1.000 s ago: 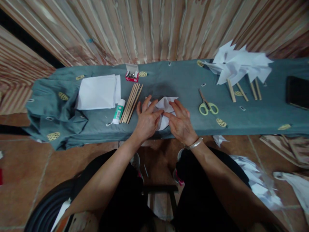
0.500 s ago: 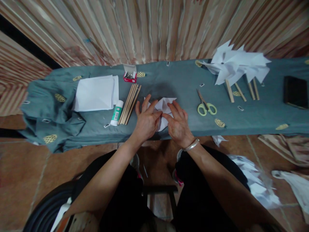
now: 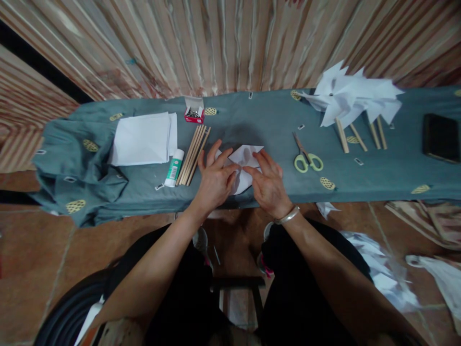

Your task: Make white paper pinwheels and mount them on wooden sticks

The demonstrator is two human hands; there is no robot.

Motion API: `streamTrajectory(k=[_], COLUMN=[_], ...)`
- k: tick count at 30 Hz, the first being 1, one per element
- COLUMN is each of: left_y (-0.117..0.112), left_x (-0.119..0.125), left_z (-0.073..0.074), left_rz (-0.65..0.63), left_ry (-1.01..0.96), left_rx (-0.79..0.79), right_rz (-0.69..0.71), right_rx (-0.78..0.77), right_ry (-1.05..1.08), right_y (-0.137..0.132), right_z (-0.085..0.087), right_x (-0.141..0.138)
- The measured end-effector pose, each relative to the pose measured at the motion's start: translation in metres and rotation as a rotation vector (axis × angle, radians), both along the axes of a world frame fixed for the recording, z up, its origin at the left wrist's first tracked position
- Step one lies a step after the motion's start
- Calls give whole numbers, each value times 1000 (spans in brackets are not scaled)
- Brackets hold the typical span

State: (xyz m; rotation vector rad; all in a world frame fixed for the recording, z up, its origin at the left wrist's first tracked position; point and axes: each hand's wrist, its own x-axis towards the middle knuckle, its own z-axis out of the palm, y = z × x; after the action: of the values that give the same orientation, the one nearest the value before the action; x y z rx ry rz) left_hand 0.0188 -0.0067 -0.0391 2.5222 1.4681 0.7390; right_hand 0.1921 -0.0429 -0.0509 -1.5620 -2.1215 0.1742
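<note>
A folded white paper piece (image 3: 245, 161) lies on the grey-green cloth (image 3: 252, 120) over the bench in front of me. My left hand (image 3: 215, 179) presses on its left side, fingers spread and thumb reaching to the paper's middle. My right hand (image 3: 268, 185), with a metal bangle on the wrist, rests on the right side, fingertips pressing the paper near the centre. Both hands lie flat on the paper and partly hide it.
Left of my hands lie a bundle of wooden sticks (image 3: 193, 154), a glue stick (image 3: 175, 168), a stack of white paper sheets (image 3: 144, 138) and a red box of pins (image 3: 193, 114). To the right are green-handled scissors (image 3: 307, 158), several finished paper pinwheels (image 3: 355, 103) and a black phone (image 3: 441, 138).
Both hands stay on the paper. The right hand's fingers have shifted slightly up and to the right, and more of the paper's centre shows between the hands.
</note>
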Motion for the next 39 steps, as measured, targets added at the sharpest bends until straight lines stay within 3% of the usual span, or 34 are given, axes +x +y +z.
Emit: streamTrajectory(k=[13,28,39], left_y=[-5,-4,-2], left_x=[1,-1,-3], left_z=[0,3,3], left_rz=[-61,-58,-52], left_ry=[12,-7,-11], left_rx=[-39,14,-10], right_rz=[9,1,46], right_rx=[4,2,-6], right_ry=[-144,29,-58], right_y=[1,2,1], right_z=[5,2,1], right_x=[-4,-1,-4])
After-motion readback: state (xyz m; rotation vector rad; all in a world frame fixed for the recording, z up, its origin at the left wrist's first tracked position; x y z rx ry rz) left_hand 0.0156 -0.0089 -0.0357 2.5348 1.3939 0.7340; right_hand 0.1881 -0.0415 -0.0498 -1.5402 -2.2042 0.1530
